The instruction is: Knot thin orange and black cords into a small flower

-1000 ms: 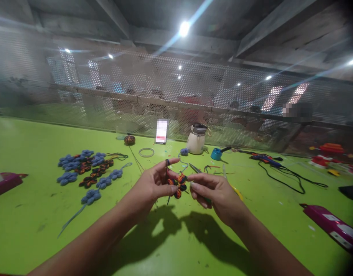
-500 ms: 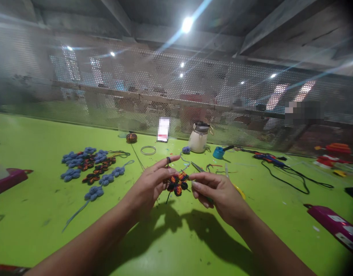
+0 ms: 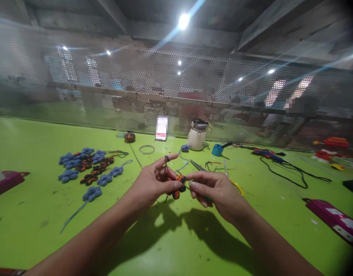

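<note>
My left hand point(image 3: 149, 184) pinches a dark, orange and red crocheted flower point(image 3: 176, 193) between thumb and fingers, with the thumb over its front. Dark yarn point(image 3: 166, 166) is wound round the raised index finger and runs down to the flower. At the flower's right edge, my right hand point(image 3: 215, 188) is closed on a thin crochet hook point(image 3: 208, 199); a bit of its green handle shows below the fingers. The hook's tip is too small to make out against the yarn.
Blue crocheted flowers point(image 3: 68, 176) and dark-orange ones point(image 3: 90, 178) lie at left. Behind are a yarn ball point(image 3: 129, 137), a ring point(image 3: 147, 149), a phone point(image 3: 161, 128), a jar point(image 3: 197, 135) and blue tape point(image 3: 217, 150). Scissors point(image 3: 238, 188) lie beyond my right hand; a purple power strip point(image 3: 333, 220) sits right.
My left thumb has come down over the front of the flower, which now tilts and is partly covered. The yarn between index finger and flower shows more plainly. My right hand has barely moved.
</note>
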